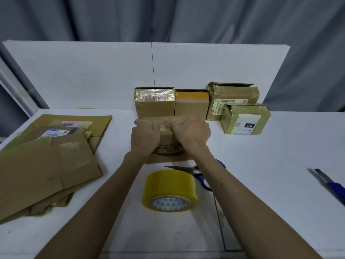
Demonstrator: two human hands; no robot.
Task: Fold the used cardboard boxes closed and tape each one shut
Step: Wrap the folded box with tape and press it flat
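**Cardboard box pressed under both hands at mid-desk**

Cardboard box with a dark printed logo on its near face stands in the middle of the white desk, directly in front of the person. Both hands rest on its top near edge: the left hand and the right hand sit side by side, almost touching, fingers curled down over the glossy taped top, gripping the box.

Just behind it, against the white backboard, stand two taped boxes side by side: one with shiny clear tape and one with a yellow band. To their right are two more boxes wrapped in yellowish tape, a taller one with a barcode label and a lower one marked "031" in front of it.

A roll of yellow tape lies near the person, between the forearms. Blue-handled scissors lie just behind the roll, partly hidden by the right forearm. A stack of flattened cardboard covers the left side of the desk. A blue-handled knife lies at the far right edge.
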